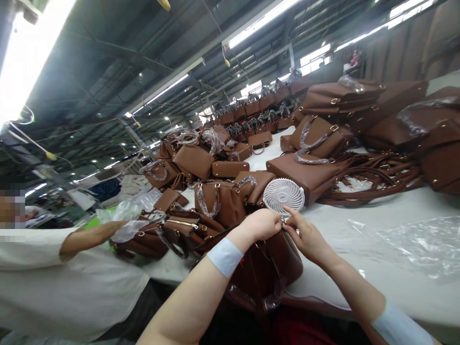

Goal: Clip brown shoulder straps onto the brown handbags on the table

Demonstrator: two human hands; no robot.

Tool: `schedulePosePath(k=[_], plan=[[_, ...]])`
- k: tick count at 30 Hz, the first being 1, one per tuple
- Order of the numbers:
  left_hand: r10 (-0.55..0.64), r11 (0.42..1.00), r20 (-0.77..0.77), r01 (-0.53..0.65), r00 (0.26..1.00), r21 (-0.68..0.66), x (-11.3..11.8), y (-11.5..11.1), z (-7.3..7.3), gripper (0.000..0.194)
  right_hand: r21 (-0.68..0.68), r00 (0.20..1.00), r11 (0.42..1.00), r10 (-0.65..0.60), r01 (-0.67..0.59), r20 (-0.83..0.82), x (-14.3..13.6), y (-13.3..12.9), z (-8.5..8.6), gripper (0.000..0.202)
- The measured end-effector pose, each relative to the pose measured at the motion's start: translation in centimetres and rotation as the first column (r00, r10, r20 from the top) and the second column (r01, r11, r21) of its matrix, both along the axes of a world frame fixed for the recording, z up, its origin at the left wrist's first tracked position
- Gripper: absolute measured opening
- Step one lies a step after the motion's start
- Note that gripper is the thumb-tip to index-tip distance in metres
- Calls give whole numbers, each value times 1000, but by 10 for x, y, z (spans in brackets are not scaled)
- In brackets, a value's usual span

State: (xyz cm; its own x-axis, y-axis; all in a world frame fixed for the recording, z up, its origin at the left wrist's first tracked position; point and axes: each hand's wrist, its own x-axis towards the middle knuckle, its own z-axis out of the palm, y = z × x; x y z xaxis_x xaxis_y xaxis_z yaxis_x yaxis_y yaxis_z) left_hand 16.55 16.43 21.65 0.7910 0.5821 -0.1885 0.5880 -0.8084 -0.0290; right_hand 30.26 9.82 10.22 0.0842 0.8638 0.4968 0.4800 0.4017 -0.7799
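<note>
My left hand (pixel 263 224) and my right hand (pixel 305 235) meet above a brown handbag (pixel 289 261) at the table's near edge. Fingers of both are pinched around a small shiny metal fitting (pixel 283 222), too small to make out as a clasp or ring. Part of the bag lies hidden behind my left forearm. Just beyond my fingertips stands a white round fan (pixel 283 195). Another brown handbag (pixel 217 203), its handles wrapped in clear plastic, sits upright to the left of my left hand.
Brown straps (pixel 373 179) lie heaped on the white table (pixel 334 225) at the right. Stacked bags (pixel 341 98) rise behind them. Clear plastic film (pixel 427 244) lies at the right. On the left, a co-worker's arm (pixel 93 238) reaches to plastic (pixel 129 230) over a bag.
</note>
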Motion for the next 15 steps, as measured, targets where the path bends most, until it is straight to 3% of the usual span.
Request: schedulePosePath(k=[3,5,7,9,10,12,15], plan=[[2,1000,44,-2,999,5,-4,-5,1,30,-53,988,997,40,-49,-149,4,0,-1,49],[63,997,126,-69,990,45,-11,-14,6,30,-76,980,994,59,-74,-190,7,0,-1,47],[107,980,275,-148,955,131,-24,-33,12,35,-92,984,993,52,-69,-170,9,0,0,42],[46,960,450,-164,892,228,-41,-61,9,44,-89,993,995,42,-52,-107,11,-1,3,39],[-27,955,517,-131,855,267,-51,-77,2,45,-77,998,996,38,-42,-57,11,0,6,39],[-182,959,570,17,802,282,-69,-113,-26,43,-30,997,999,26,-24,70,10,3,14,43],[-285,957,438,226,852,184,-92,-156,-96,32,24,967,999,42,-49,250,4,15,30,49]])
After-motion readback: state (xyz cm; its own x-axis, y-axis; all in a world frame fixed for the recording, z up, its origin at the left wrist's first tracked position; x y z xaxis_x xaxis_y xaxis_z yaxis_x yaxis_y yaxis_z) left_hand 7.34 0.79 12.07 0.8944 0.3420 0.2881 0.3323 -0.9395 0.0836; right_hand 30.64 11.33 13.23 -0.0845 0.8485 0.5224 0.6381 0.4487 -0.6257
